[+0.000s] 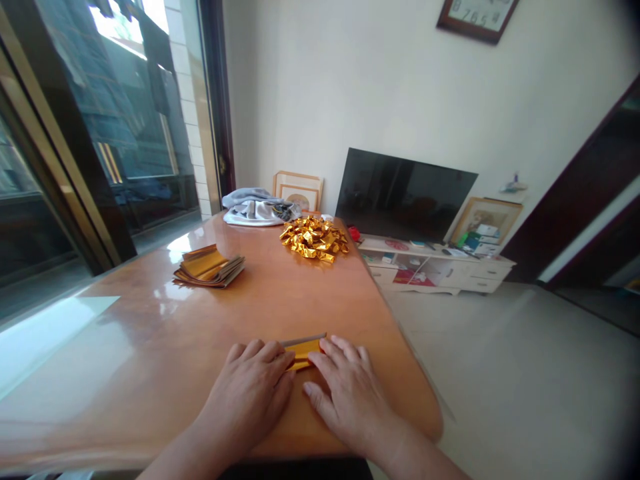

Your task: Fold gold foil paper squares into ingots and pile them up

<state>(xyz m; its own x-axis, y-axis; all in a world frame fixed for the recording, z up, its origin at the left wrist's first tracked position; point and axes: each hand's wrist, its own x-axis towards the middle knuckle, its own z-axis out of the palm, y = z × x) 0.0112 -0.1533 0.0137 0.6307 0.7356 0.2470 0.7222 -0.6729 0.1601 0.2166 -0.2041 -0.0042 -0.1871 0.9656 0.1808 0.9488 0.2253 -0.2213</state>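
Observation:
A partly folded sheet of gold foil paper (303, 352) lies on the table near its front edge, with a paler strip along its far side. My left hand (253, 380) is closed over the paper's left end, its fingers bent and pressed together. On the right end, my right hand (347, 383) holds the paper down with its fingertips; its thumb rests apart, closer to me. Part of the paper is hidden under both hands. Farther left lies a stack of gold foil paper sheets (209, 268), curled at the edges. Several folded gold foil pieces (315, 238) are heaped at the far end.
The brown table (270, 300) has a rounded right corner. Grey cloth (257, 205) and picture frames (299, 190) are at its far end. A pale sheet (55, 333) lies on the left. Beyond stand a television (405, 193) and a white cabinet (480, 270).

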